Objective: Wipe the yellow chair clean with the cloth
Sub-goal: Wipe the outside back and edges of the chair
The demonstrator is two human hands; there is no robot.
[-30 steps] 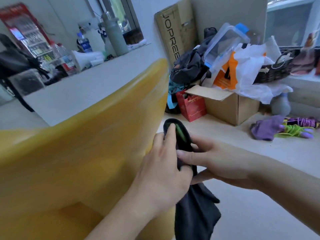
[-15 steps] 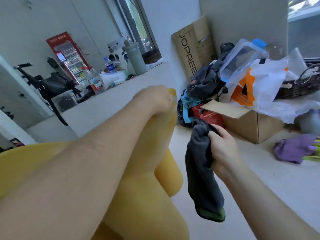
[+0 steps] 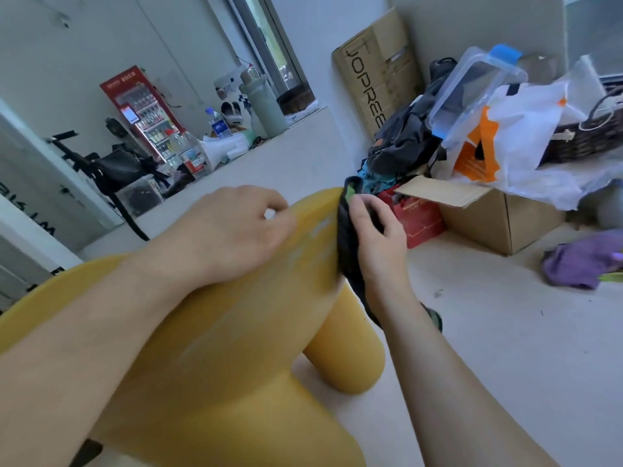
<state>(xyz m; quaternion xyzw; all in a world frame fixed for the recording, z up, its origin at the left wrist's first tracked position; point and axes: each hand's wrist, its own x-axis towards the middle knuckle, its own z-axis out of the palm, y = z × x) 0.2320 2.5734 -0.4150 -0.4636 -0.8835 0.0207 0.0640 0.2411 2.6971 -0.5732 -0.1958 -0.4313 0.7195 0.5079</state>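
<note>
The yellow chair (image 3: 242,348) fills the lower left, tipped so one thick round leg (image 3: 347,352) points toward the floor. My left hand (image 3: 232,230) lies on the chair's upper edge with its fingers curled over the rim. My right hand (image 3: 377,241) grips the dark cloth (image 3: 344,237) and holds it against the chair's right end. The cloth has a green patch at its top and hangs down behind my right wrist. Pale streaks show on the yellow surface between my hands.
A cardboard box (image 3: 502,217) piled with bags, a clear plastic tub and a wicker basket stands at the right. A red bag (image 3: 418,220) sits beside it. A purple cloth (image 3: 580,261) lies on the floor. A ledge with bottles (image 3: 215,123) runs behind the chair.
My right hand has brought the cloth from mid-air onto the chair's right end. My left hand has slid back along the chair's upper edge, and the view has tilted lower.
</note>
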